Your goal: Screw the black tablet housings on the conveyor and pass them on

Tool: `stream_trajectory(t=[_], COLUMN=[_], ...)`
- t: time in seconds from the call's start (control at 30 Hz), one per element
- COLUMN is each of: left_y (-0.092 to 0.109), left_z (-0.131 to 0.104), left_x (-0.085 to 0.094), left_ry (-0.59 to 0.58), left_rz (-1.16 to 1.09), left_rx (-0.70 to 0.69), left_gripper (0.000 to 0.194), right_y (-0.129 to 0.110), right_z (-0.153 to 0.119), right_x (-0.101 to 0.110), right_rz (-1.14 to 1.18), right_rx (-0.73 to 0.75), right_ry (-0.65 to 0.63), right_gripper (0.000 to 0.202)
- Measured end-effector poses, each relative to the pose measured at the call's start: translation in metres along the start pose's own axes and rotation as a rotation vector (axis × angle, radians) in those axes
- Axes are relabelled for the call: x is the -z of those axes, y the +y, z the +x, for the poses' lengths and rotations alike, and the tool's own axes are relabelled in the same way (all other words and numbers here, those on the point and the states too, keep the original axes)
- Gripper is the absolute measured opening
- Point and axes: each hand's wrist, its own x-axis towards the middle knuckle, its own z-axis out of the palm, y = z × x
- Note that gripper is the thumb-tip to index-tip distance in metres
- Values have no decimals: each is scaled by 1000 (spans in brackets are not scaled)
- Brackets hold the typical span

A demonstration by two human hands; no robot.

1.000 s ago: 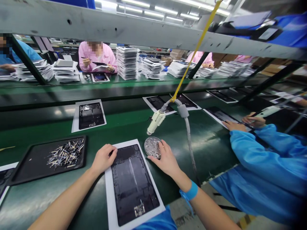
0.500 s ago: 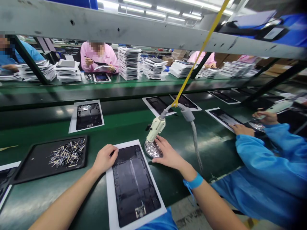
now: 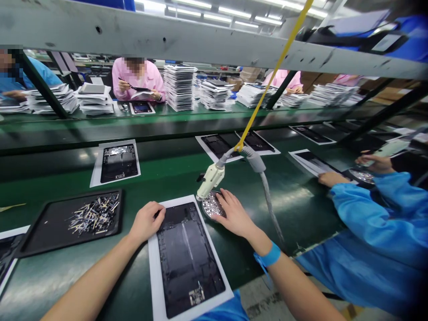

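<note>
An opened tablet [image 3: 189, 258] with dark insides lies on a white sheet [image 3: 156, 290] in front of me. At its upper left corner rests my left hand [image 3: 147, 220], fingers curled; what they hold, if anything, is hidden. My right hand [image 3: 236, 215] reaches over a round dish of small shiny screws [image 3: 211, 205], fingers apart and touching its right side. Just above the dish's left side hangs a pale electric screwdriver [image 3: 211, 180], tilted, on a yellow strap [image 3: 257, 111]; neither hand holds it.
A black tray [image 3: 50, 227] with a pile of small parts lies left. Further tablets on sheets, such as one tablet [image 3: 120, 162], lie along the green bench [image 3: 160, 169]. At right, a co-worker's blue sleeve [image 3: 361, 205] reaches in. A grey beam [image 3: 207, 42] crosses above.
The hanging screwdriver has swung a little left. My right hand has shifted slightly over the dish. The tablet at the back left has slid left, and the co-worker's hand at right has moved left.
</note>
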Motion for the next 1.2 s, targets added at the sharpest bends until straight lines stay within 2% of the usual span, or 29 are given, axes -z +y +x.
stream_trajectory(t=[0.17,0.33,0.43,0.63,0.77,0.87,0.93,1.03,1.13,1.2], left_y=[-1,0,0,-1,-2,-2,1,9,10,-3], left_z=[0,0,0,-1,-1,1,0,-5,-6,2], left_x=[0,1,0,0,0,1,0,-4,-2,14], left_ry=[1,-1,0,-7,-8,-24,-30,-34,-15,12], left_rz=[-4,0,-1,-4,-7,-10,-7,-7,5,69], left_rx=[0,4,1,12,27,50,68,88,99,126], left_gripper=[25,25,25,25,25,26,26,25,24,23], right_y=[-2,-9,-10,0,6,-4,-21,-53,-73,-73], right_z=[-1,-5,-7,9,19,35,52,76,82,76], right_x=[-3,-8,-7,9,24,34,40,49,56,58], right_rz=[41,42,82,216,369,636,878,1196,1334,1340], right_rx=[22,-79,-63,85,72,3,-18,-61,-61,-72], right_ry=[41,65,75,-74,-84,42,139,201,259,281], right_gripper=[78,103,104,106,106,97,88,69,43,31])
